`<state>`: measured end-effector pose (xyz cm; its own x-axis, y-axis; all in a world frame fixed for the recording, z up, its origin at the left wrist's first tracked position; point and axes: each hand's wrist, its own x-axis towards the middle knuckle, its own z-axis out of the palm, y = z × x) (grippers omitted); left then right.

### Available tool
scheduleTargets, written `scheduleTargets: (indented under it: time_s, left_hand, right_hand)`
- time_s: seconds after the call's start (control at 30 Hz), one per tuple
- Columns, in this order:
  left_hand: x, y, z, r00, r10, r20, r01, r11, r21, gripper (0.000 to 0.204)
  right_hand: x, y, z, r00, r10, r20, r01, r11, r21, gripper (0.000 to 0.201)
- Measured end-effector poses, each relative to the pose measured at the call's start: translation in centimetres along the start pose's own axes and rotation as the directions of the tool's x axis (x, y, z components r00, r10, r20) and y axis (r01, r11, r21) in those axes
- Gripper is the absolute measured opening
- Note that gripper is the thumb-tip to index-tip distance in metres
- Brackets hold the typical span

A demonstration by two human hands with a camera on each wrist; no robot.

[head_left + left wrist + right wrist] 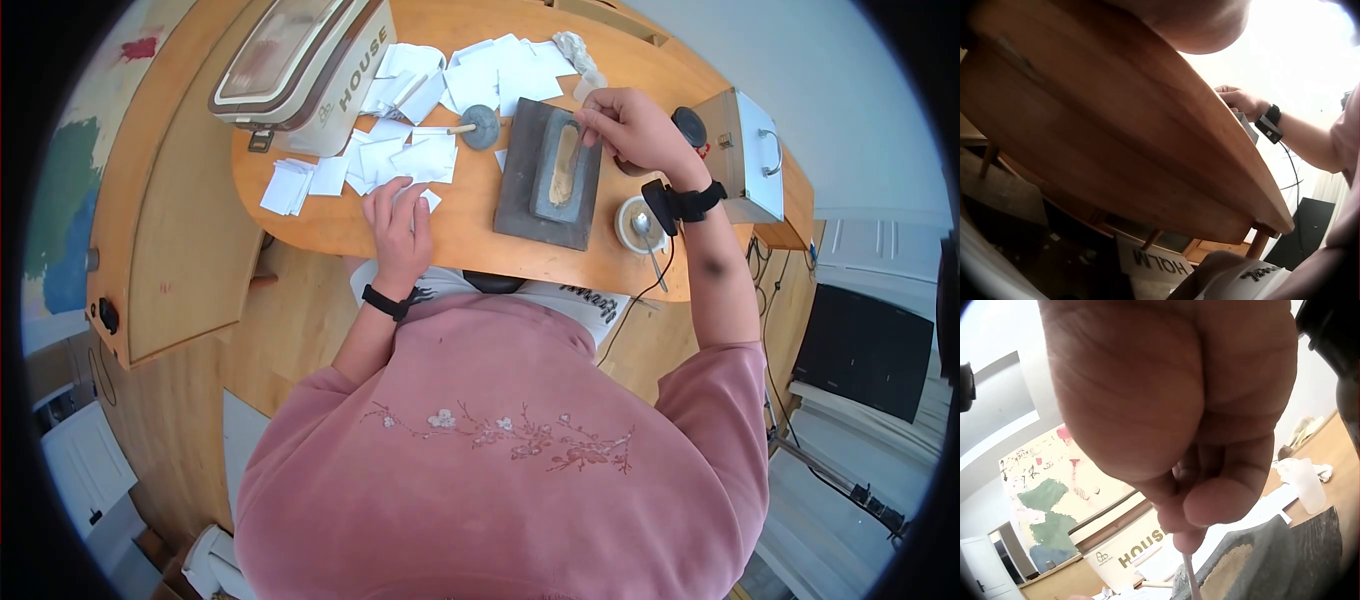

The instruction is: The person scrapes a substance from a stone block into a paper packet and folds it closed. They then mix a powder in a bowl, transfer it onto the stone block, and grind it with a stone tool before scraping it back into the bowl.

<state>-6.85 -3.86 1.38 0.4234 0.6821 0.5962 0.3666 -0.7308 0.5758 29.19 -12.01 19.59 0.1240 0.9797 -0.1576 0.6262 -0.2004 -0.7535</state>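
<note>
My right hand (635, 130) is over the far end of a grey stone trough (545, 195) that holds tan powder (563, 180). In the right wrist view its thumb and fingers pinch a thin pale stick (1190, 572), which points down toward the trough; its lower end is outside that view. The trough stands on a dark slab (517, 215). My left hand (400, 225) rests at the table's near edge with its fingers loosely bent beside white paper pieces (425, 160), holding nothing. Left of the slab lies a grey stone disc (481, 128) with a wooden handle.
A small white cup (630, 215) with a spoon (642, 226) stands right of the slab. Farther right is a silver case (755, 150). A cream box (335, 100) marked HOUSE fills the back left. Crumpled tissue (572, 50) lies at the back. A cable (640, 302) hangs from my right wrist.
</note>
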Motion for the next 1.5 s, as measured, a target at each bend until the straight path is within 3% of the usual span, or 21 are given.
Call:
scheduleTargets:
  time_s: [0.17,0.37,0.57,0.77,0.97,1.07,1.27,1.5]
  left_hand:
    - [-0.1,-0.3,0.2,1.0,0.0,-0.012,0.0,1.0,-0.018,0.021]
    - [0.0,0.0,-0.1,1.0,0.004,-0.009,-0.004,1.0,-0.01,0.021]
    - [-0.1,-0.1,0.1,1.0,0.005,-0.007,-0.005,1.0,-0.015,0.021]
    - [-0.1,-0.2,0.1,1.0,-0.003,-0.006,0.003,1.0,-0.005,0.022]
    - [-0.1,-0.3,0.2,1.0,0.0,-0.013,0.0,1.0,-0.018,0.022]
    - [-0.2,-0.1,0.1,1.0,-0.007,-0.019,0.007,1.0,-0.005,0.022]
    - [-0.1,-0.2,0.2,1.0,-0.007,-0.015,0.007,1.0,-0.022,0.021]
    - [-0.1,-0.2,0.1,1.0,0.0,-0.02,0.0,1.0,-0.013,0.021]
  right_hand:
    - [-0.6,-0.7,-0.2,0.993,-0.018,0.117,0.013,0.999,0.038,0.033]
    - [-1.0,-0.6,0.0,0.999,0.031,0.012,-0.032,0.998,0.053,0.032]
    - [-1.6,-1.7,0.1,0.993,0.0,0.115,-0.003,1.0,0.023,0.033]
    - [-1.4,-1.6,0.2,1.0,-0.004,0.003,0.004,1.0,-0.028,0.032]
    - [-1.7,-2.5,0.5,0.994,-0.021,0.106,0.026,0.999,-0.045,0.033]
    - [-1.5,-1.2,0.8,0.999,-0.045,0.011,0.046,0.996,-0.075,0.032]
    - [-2.1,-2.9,0.5,0.995,-0.03,0.098,0.035,0.998,-0.048,0.032]
    - [-1.4,-1.7,0.5,0.999,-0.019,0.034,0.02,0.998,-0.057,0.032]
